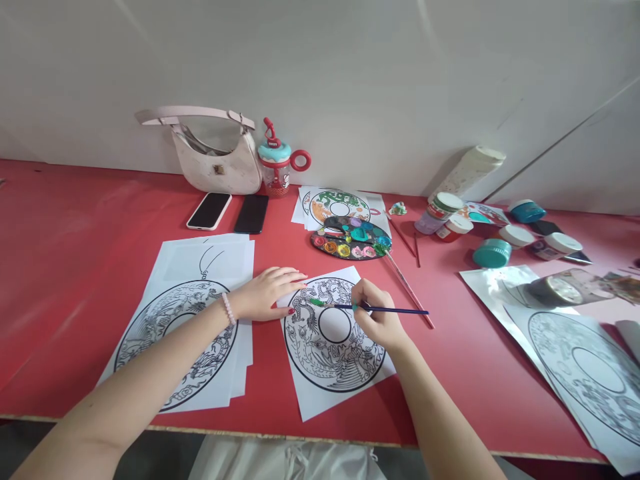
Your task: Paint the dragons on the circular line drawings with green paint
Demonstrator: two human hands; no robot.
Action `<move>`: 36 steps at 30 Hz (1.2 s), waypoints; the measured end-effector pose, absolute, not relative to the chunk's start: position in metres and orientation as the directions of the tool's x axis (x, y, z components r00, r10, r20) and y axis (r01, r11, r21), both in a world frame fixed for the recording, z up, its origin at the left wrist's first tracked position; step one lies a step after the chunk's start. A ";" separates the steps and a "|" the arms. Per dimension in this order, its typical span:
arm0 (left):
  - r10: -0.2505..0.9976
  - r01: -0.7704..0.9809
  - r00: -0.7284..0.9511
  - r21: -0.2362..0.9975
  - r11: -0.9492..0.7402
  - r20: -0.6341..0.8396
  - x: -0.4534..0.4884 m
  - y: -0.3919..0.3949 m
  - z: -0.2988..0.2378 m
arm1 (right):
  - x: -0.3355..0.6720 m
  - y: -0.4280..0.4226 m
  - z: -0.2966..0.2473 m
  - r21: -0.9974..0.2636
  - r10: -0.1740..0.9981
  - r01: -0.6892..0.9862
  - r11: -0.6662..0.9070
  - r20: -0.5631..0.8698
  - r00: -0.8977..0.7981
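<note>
My right hand (374,309) is closed around a dark blue paintbrush (400,310), whose tip points left onto a printed line drawing (340,370). At the tip, a small patch of green paint (316,302) shows on the dragon pattern inside the ring. My left hand (270,293) lies flat with fingers spread, its fingertips at the sheet's left edge. Under my left forearm is a stack of similar printed sheets (200,257). Beyond the drawing sits a paint palette (345,250) with several colours, and a second brush (407,283) leans from its right end.
At the back stand a white handbag (220,167) and a cup with a red handle (276,167). Two phones (251,215) lie before them. Several paint jars (493,253) are at the right, near a jar of cloudy water (560,290) and more sheets (540,363). A partly coloured drawing (325,207) lies behind the palette.
</note>
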State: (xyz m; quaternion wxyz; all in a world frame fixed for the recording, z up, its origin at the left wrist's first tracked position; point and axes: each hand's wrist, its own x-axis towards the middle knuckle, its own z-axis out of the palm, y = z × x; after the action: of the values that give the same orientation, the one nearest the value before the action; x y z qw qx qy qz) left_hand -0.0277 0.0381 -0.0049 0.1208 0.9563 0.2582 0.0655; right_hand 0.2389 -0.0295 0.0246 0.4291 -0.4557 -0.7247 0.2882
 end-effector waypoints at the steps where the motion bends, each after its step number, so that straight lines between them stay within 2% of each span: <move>1: 0.510 0.479 0.858 0.266 -0.837 0.062 -0.028 0.038 -0.005 | 0.239 -0.030 0.025 -0.809 0.908 0.415 0.417 0.357 -0.218; 21: 0.514 0.478 0.855 0.280 -0.832 0.067 -0.028 0.038 -0.004 | 0.242 -0.030 0.024 -0.810 0.913 0.421 0.409 0.370 -0.175; 36: 0.511 0.477 0.857 0.271 -0.836 0.069 -0.028 0.038 -0.004 | 0.240 -0.030 0.025 -0.799 0.903 0.420 0.430 0.375 -0.210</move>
State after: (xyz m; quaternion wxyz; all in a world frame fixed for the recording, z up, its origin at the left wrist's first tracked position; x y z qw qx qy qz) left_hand -0.0276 0.0379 -0.0043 0.1230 0.9557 0.2583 0.0693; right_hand 0.2401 -0.0299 0.0252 0.4329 -0.4556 -0.7262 0.2787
